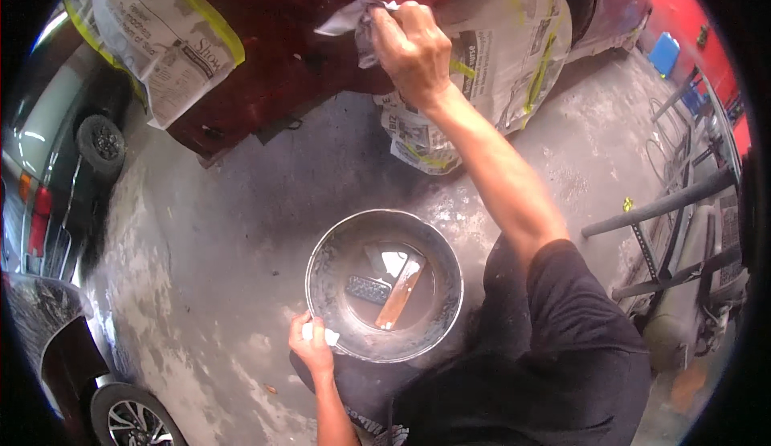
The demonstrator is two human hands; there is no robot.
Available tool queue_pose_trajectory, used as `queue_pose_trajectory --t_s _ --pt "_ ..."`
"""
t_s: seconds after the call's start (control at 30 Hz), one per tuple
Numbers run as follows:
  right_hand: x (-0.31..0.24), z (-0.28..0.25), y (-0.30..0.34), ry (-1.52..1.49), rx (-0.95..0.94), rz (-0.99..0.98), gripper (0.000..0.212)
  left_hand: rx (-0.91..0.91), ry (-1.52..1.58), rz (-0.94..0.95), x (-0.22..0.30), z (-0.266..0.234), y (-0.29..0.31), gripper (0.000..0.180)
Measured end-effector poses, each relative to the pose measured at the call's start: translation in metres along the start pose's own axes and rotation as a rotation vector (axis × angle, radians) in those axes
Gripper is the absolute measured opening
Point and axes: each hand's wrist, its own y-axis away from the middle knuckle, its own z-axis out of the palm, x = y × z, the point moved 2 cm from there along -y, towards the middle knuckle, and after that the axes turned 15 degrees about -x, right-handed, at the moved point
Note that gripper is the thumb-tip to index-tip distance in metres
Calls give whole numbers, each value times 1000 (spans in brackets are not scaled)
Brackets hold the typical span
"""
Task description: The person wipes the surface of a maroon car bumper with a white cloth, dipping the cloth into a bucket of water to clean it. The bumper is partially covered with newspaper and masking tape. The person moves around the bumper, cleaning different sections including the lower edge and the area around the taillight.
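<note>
White pieces (347, 20), two, in two hands (414, 54)

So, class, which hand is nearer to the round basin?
Left. The left hand is by the basin's near-left rim; the right hand is beyond the basin, at the red panel.

A person's right hand (412, 51) grips a crumpled whitish sheet (345, 22) over a dark-red car body (277, 61) masked with taped newspaper (178, 57). The left hand (313, 354) pinches a white piece (321, 334) beside a metal basin (328, 265) holding water (423, 301), a brown bar (400, 293) and a dark textured block (368, 289).
</note>
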Motion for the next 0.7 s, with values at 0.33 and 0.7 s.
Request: queue_pose_trajectory --t_s 0.33,0.7 --pt "41 8 56 -110 -74 160 34 55 -13 -23 9 5 3 16" --pt "29 -19 80 -377 -88 338 27 30 93 -26 6 6 -1 16"
